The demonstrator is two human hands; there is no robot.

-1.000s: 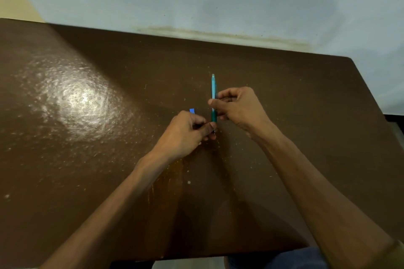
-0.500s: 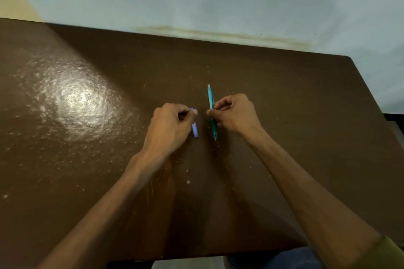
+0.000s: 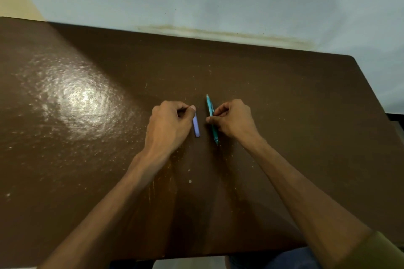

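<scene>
From the head camera, a slim teal pen [image 3: 211, 116] lies near the middle of a glossy dark brown table [image 3: 295, 116], its length running away from the person with the dark tip at the near end, and the right hand [image 3: 232, 120] has curled fingers and thumb pinching its barrel about midway. Just to its left, apart from it and roughly parallel, lies a short pale violet-blue cap [image 3: 196, 125], a flat-looking little bar; the left hand [image 3: 169, 125], fingers curled, touches the cap's far end with the thumb tip.
</scene>
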